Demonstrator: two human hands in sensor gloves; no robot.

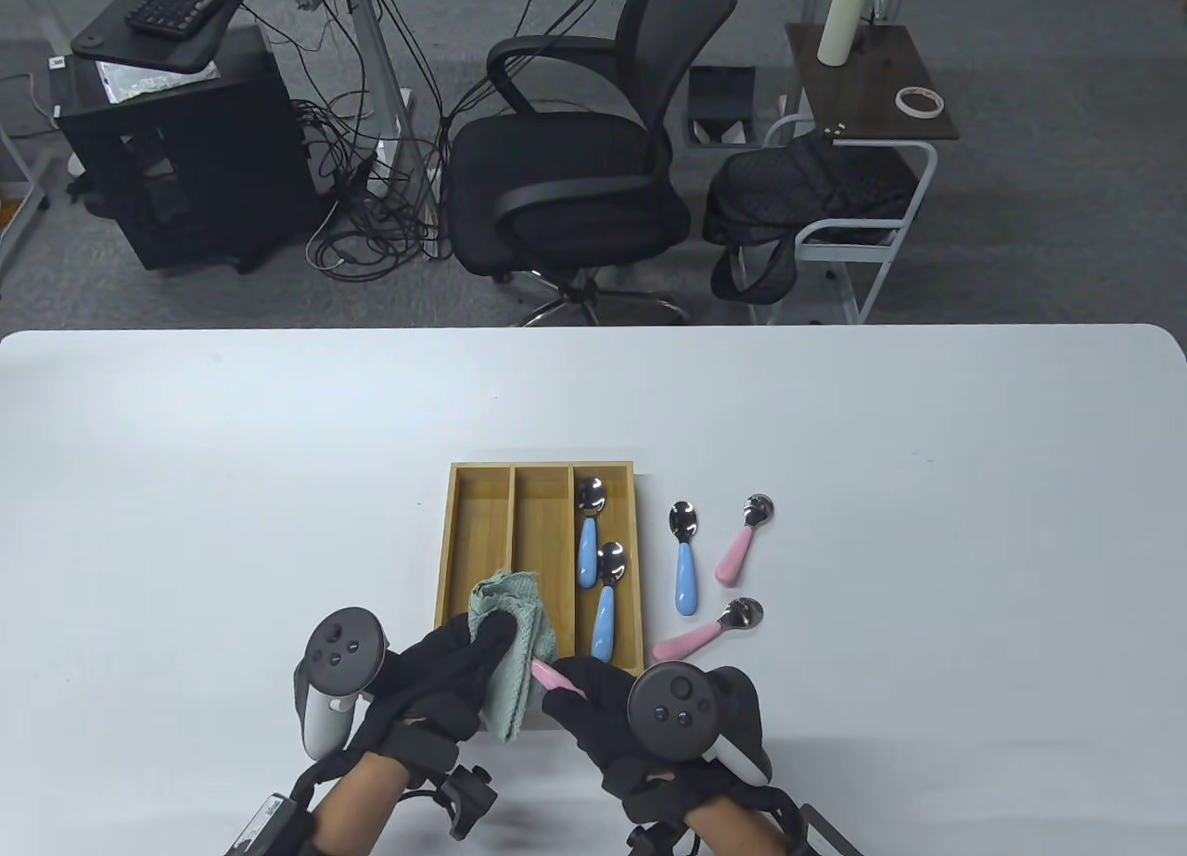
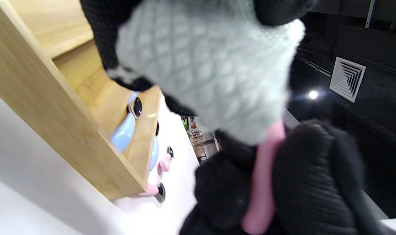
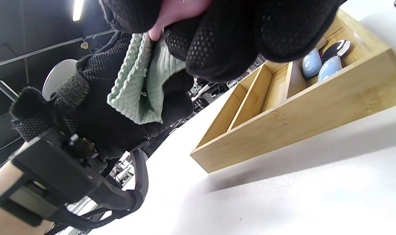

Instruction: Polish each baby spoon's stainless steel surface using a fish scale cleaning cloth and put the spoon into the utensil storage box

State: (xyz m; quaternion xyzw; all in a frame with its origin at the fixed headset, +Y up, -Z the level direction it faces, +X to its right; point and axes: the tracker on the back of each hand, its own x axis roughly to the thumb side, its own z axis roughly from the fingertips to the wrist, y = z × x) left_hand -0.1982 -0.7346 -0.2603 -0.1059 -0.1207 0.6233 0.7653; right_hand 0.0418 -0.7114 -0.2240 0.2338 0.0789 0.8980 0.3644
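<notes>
One pink spoon is gripped by the right hand, its bowl wrapped in one cloth clutched by the left hand; beyond the grip, two blue spoons are seen in the box, three spoons to its right.

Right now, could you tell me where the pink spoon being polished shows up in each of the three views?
Table view: pink spoon, bottom centre, handle between the cloth and right hand.
Left wrist view: lower right, handle running down from under the cloth.
Right wrist view: top centre, only a pink bit between fingers.
Shared landmark: the bamboo storage box.
</notes>
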